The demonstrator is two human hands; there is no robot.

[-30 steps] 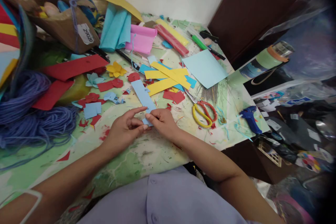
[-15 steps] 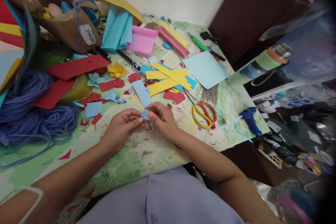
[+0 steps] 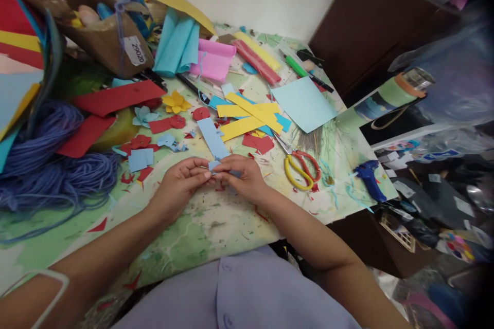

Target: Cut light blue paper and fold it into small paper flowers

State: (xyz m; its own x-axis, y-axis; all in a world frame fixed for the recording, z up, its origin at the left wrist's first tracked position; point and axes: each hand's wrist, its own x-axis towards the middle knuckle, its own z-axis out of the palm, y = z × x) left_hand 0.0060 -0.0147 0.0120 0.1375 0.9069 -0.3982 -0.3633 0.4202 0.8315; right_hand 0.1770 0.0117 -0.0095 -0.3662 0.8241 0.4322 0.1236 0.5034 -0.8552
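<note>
My left hand [image 3: 178, 187] and my right hand [image 3: 242, 177] meet over the near middle of the table, fingertips pinched together on the near end of a light blue paper strip [image 3: 213, 138]. That end is folded over between my fingers. The rest of the strip lies flat on the table and runs away from me. My right hand covers part of the folded end. Red paper scraps lie around both hands.
Yellow-and-orange scissors [image 3: 299, 164] lie right of my hand, a blue glue gun [image 3: 369, 178] near the table's right edge. Crossed yellow and blue strips [image 3: 247, 114], a light blue sheet [image 3: 303, 103], paper rolls [image 3: 200, 51], red card [image 3: 116, 97] and purple yarn [image 3: 50, 169] crowd the table.
The strip's near end was flat under my fingers, then lifted and folded back. Now both hands press the fold together, slightly farther from me.
</note>
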